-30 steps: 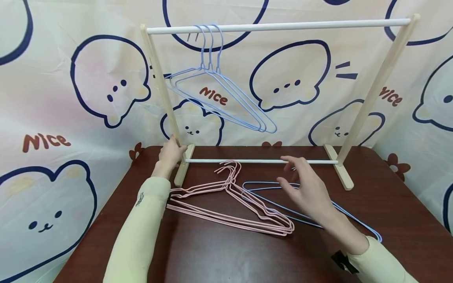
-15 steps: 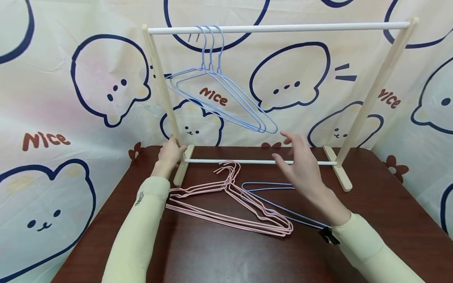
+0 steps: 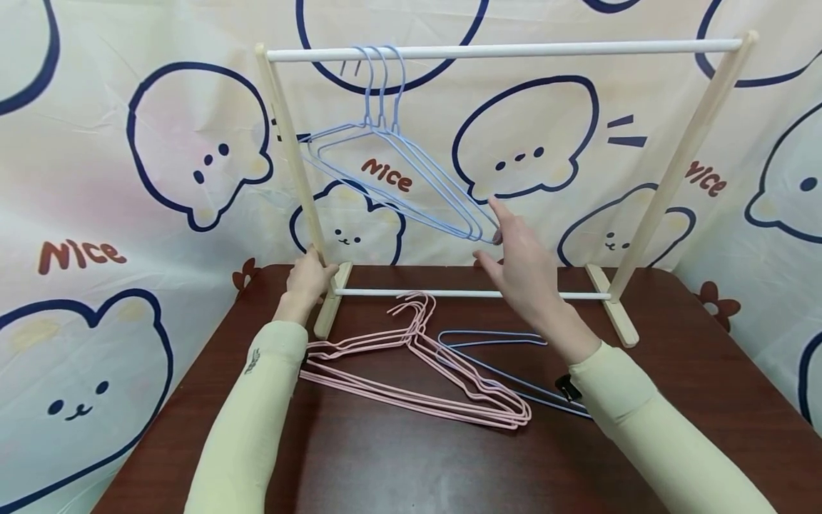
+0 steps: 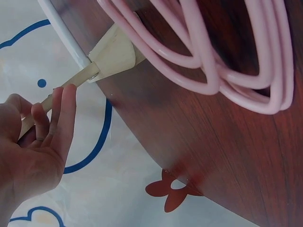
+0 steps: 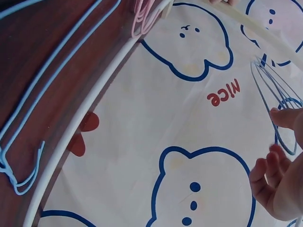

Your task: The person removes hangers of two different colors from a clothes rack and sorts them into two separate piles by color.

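Note:
A white-barred clothes rack [image 3: 514, 51] stands on the table. My left hand [image 3: 308, 277] grips the lower part of its pale wooden left post [image 3: 289, 143]; in the left wrist view, the fingers lie around that post [image 4: 83, 77]. Several thin blue hangers [image 3: 379, 130] hang by their hooks toward the left end of the top bar. At their lower right corners is my right hand [image 3: 523, 268], its thumb and fingers spread apart. In the right wrist view, the right hand [image 5: 284, 179] overlaps the low tip of the hanging hangers.
Pink hangers [image 3: 417, 335] lie stacked on the dark wood table [image 3: 385, 464], in front of the rack's lower bar [image 3: 379, 292]. More blue hangers [image 3: 484, 362] lie partly beneath them, under my right forearm. A cartoon-printed cloth [image 3: 193, 135] hangs behind the rack.
My right hand has risen from above the blue hangers on the table, moving up and left to the hanging ones. The left hand stays on the post.

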Available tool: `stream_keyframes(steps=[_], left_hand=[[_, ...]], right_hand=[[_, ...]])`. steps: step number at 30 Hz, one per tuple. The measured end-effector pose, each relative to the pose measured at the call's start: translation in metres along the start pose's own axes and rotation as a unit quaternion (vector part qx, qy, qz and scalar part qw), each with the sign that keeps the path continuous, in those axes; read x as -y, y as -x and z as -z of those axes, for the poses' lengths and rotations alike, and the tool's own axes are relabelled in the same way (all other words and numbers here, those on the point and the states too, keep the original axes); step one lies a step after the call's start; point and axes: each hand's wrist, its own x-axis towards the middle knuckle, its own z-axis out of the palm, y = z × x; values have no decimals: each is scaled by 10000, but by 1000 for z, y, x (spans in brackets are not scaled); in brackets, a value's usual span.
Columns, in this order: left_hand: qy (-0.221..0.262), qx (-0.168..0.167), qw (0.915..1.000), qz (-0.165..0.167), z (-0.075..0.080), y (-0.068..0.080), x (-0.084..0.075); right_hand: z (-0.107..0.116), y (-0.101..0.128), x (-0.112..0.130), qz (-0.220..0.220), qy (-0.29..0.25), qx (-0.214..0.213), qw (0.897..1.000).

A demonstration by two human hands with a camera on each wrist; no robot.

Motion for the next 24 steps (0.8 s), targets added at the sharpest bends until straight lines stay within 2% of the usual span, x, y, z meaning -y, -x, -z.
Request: stream_keyframes(steps=[11,24], left_hand=[[-34,-78,10000,-20,0,1,-2],[42,8,10000,17,-1,0,0]], right_hand=[[-7,-7,3,490,80,-133,9987],[-3,3,-4,547,-134,-393,9976]])
